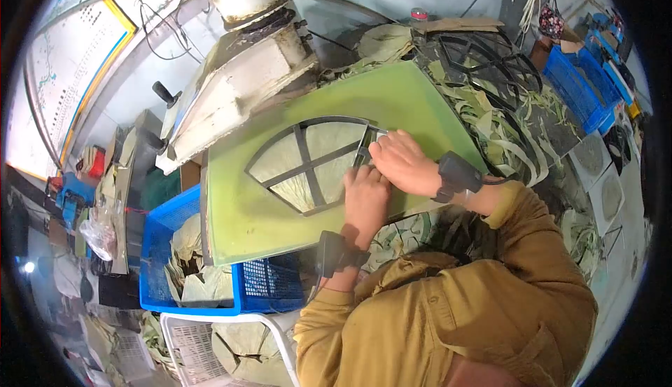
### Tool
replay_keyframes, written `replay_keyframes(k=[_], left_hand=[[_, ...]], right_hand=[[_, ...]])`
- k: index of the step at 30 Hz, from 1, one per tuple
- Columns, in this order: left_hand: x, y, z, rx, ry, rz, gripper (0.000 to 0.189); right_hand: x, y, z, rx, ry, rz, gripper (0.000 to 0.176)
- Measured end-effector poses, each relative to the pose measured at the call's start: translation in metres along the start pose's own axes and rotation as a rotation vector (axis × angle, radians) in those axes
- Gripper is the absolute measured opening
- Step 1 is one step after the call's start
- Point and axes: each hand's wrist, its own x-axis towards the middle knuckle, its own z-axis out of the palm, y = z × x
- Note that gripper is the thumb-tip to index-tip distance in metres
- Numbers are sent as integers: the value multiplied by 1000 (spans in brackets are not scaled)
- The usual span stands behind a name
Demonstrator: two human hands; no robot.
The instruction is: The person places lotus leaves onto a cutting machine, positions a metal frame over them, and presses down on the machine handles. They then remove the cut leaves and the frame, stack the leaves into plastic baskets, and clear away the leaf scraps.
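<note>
Fingers (365, 176) at dark fan-shaped frame (309, 167)

No lettering or numbers can be read. The yellow-bordered wall chart (64, 79) carries rows of small dark marks, too blurred to make out.

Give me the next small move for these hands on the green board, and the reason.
Probably use the right hand to adjust the right end of the black frame while the left hand steadies it: both hands are already gathered there, and pale material shows in the frame's openings.
</note>
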Motion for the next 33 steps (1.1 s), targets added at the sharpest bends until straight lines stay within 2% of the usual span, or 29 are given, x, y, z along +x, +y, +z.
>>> replay_keyframes(k=[2, 4, 5, 6, 7, 8, 9, 11, 12, 14, 15, 16, 17, 18, 19, 20, 22, 23, 25, 27, 29, 30, 33], left_hand=[[-1, 1, -18, 10, -51, 4, 22], [-6, 0, -41, -32, 230, 63, 34], [-24, -9, -45, -22, 262, 66, 47], [-33, -12, -52, -42, 353, 25, 49], [-45, -18, -55, -7, 360, -83, 47], [-57, -24, -57, 29, 371, -196, 45], [-70, -33, -59, 31, 373, -204, 45], [-91, -52, -58, 54, 180, -404, 35], [-96, -58, -57, 59, 189, -421, 35], [-101, -69, -57, 110, 179, -270, 28], [-102, -73, -57, 106, 181, -269, 25], [-104, -76, -63, 106, 175, -286, 25], [-106, -76, -73, 92, 125, -285, 25], [-107, -79, -81, 78, 82, -280, 25], [-117, -84, -85, 90, 114, -277, 24], [-127, -85, -96, 84, 66, -303, 24], [-138, -93, -117, 68, 74, -220, 34], [-147, -101, -117, 56, 63, -231, 34], [-155, -119, -111, -82, 6, -127, 48], [-148, -112, -118, -126, -45, -202, 54], [-137, -108, -130, -141, -159, -285, 65], [-131, -111, -135, -150, -149, -297, 65], [-125, -121, -150, -202, -380, -337, 76]], right_hand=[[7, -1, -11, -62, -10, -30, 14], [21, 11, -10, 77, 79, 70, 12], [28, 17, -20, 138, 64, 141, 12], [35, 31, -18, 194, -20, 251, 15], [38, 49, -12, 222, 37, 258, 17], [47, 66, -10, 260, -98, 366, 19], [53, 83, 2, 241, -140, 453, 20], [47, 130, 53, 209, -164, 448, 22], [46, 140, 64, 210, -175, 446, 24], [52, 127, 70, -56, -102, 384, 30], [70, 98, 41, -61, -158, 331, 37], [80, 74, 34, -46, -99, 229, 39], [89, 51, 32, 116, -63, 93, 37], [97, 30, 31, 192, 2, -290, 33], [96, -1, 30, 443, -105, -170, 33], [100, -26, 26, 413, -231, -242, 33], [97, -54, 49, 502, -320, -301, 34], [96, -62, 54, 512, -307, -311, 32], [100, -71, 55, 513, -302, -327, 31], [104, -78, 39, 644, -576, -130, 28], [108, -83, 25, 640, -564, -87, 25], [112, -85, 19, 644, -545, -54, 23], [129, -91, 3, 680, -557, -41, 21]])
